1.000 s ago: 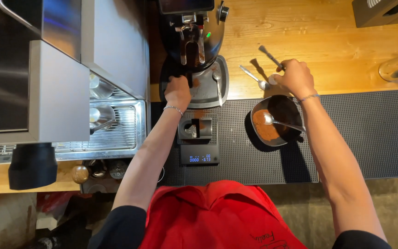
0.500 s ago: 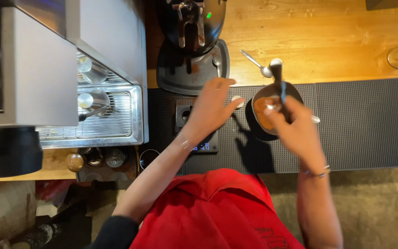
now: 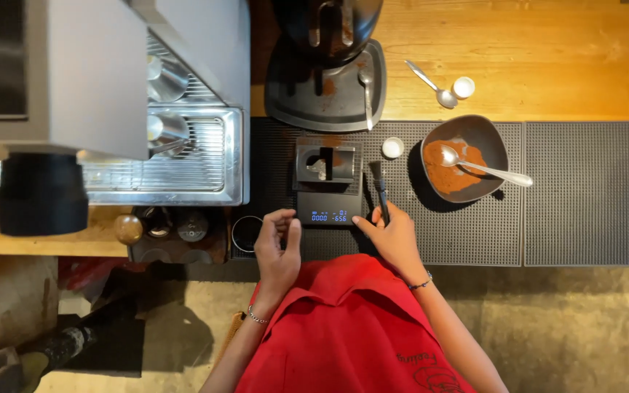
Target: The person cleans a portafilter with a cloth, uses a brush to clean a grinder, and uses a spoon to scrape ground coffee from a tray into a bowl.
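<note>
Seen from above, a person in a red top stands at a coffee counter. At 9 o'clock sits a steel espresso machine (image 3: 161,145), its drip tray facing the person. Just below it, a small round cup (image 3: 246,233) rests at the mat's (image 3: 591,189) edge. The left hand (image 3: 278,244) hovers beside that cup, fingers loosely curled, holding nothing that can be seen. At center, a black scale (image 3: 327,185) with a lit blue display carries a small holder. At 12 o'clock stands a grinder (image 3: 327,73) with 1 spoon on its base. The right hand (image 3: 394,236) grips the handle of a dark brush (image 3: 380,191), which points toward 12 o'clock just right of the scale. At 2 o'clock, a dark bowl (image 3: 489,142) holds brown powder and a spoon (image 3: 485,169).
</note>
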